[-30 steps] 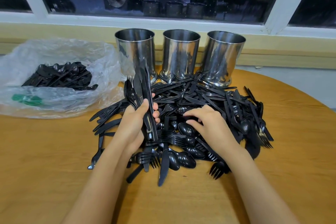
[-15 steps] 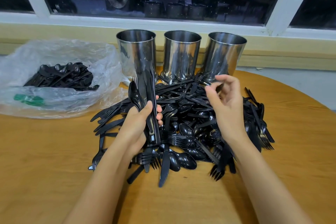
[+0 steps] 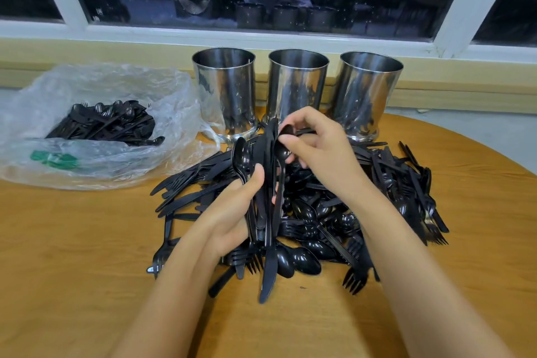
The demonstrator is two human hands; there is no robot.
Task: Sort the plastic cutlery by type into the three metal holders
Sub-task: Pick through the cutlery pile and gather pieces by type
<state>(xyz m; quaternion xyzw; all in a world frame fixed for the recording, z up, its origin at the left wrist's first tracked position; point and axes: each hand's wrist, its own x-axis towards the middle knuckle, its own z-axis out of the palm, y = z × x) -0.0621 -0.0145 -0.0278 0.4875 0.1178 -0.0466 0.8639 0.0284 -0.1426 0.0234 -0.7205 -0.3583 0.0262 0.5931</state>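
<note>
A round wooden worktop [image 3: 72, 256] is noted, cut off at the lower and right edges of the view. At its far left a crumpled clear plastic bag [image 3: 116, 81] is found lying open, with a heap of black cutlery [image 3: 107, 123] inside; the types in it cannot be told apart. A loose pile [image 3: 377, 183] of black plastic knives, forks and spoons is spread across the middle of the worktop, its pieces pointing every way. Behind the pile three metal holders are stood upright in a row: the left holder [image 3: 225, 90], the middle holder [image 3: 296, 87] and the right holder [image 3: 367, 93]. Their insides are hidden by their own walls, so the contents cannot be made out. The left hand [image 3: 235, 212] is curled round a bundle [image 3: 266, 171] of cutlery, held nearly upright above the pile, its long axis running from the person towards the middle holder, spoon bowls uppermost. The lower end of the bundle is lost against the pile. The right hand [image 3: 322, 151] is seen at the top of the bundle, thumb and fingertips pinching a spoon [image 3: 282, 151], bowl up and handle down alongside the bundle.
</note>
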